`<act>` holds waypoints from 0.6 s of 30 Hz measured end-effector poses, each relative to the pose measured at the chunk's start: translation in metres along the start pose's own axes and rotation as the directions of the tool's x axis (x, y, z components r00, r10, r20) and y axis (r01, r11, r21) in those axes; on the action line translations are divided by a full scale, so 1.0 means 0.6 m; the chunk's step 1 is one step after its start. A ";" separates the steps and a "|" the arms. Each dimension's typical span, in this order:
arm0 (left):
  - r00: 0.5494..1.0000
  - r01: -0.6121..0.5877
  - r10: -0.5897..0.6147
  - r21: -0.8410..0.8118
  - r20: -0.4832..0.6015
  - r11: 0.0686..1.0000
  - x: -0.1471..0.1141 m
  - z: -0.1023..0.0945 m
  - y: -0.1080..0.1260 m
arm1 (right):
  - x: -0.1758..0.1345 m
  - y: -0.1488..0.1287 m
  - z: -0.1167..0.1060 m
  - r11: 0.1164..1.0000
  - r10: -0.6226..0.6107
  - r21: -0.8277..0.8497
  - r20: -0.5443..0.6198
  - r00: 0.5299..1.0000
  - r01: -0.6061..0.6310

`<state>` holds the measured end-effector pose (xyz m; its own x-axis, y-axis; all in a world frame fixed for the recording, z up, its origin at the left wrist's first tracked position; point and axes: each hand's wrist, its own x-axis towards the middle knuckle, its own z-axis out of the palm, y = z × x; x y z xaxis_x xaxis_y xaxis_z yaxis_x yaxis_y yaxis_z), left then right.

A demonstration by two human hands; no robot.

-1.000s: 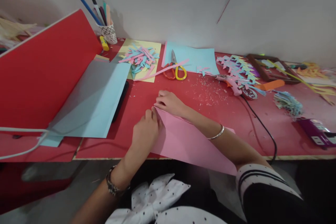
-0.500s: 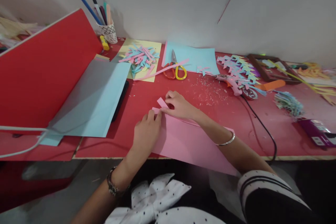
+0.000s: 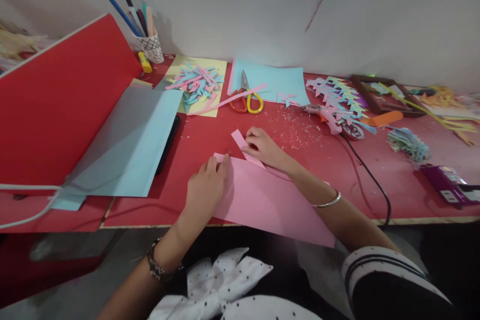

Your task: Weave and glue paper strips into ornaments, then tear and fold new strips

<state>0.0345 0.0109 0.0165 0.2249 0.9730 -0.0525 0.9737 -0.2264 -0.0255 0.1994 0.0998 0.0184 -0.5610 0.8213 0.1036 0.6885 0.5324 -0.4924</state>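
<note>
While left hand [image 3: 205, 188] rests on it, plain pink sheet [image 3: 275, 205] overhangs table [image 3: 204, 140].

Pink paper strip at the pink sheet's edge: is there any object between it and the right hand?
Nothing visible stands between: the right hand directly touches the pink paper strip. The scissors lie farther back, out of the way.
</note>
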 end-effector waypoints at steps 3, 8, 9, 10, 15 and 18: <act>1.000 -0.006 0.006 0.000 -0.002 1.000 0.000 0.000 0.001 | -0.009 -0.005 -0.007 0.999 0.039 -0.008 0.007 0.999 -0.039; 1.000 0.001 -0.001 0.006 -0.007 1.000 -0.005 -0.005 -0.010 | -0.043 -0.035 -0.020 0.992 0.059 -0.113 0.068 0.996 -0.051; 1.000 0.007 -0.006 0.017 -0.018 1.000 -0.006 -0.007 -0.014 | -0.048 -0.039 -0.020 0.992 0.046 -0.117 0.078 0.996 -0.037; 0.999 0.003 -0.002 0.028 -0.033 1.000 -0.008 -0.009 -0.017 | -0.051 -0.041 -0.019 0.993 0.034 -0.113 0.081 0.996 -0.025; 0.976 -0.194 0.194 0.013 -0.097 0.981 -0.009 -0.016 -0.020 | -0.049 -0.046 -0.002 0.994 0.030 -0.104 0.080 0.996 -0.021; 0.968 -0.240 0.236 -0.030 -0.090 0.970 -0.010 -0.011 -0.006 | -0.045 -0.048 0.005 0.991 0.026 -0.130 0.093 0.995 -0.014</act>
<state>0.0297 0.0063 0.0232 0.4509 0.8920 0.0334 0.8921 -0.4516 0.0177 0.1933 0.0617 0.0274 -0.5832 0.8123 0.0094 0.7503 0.5431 -0.3769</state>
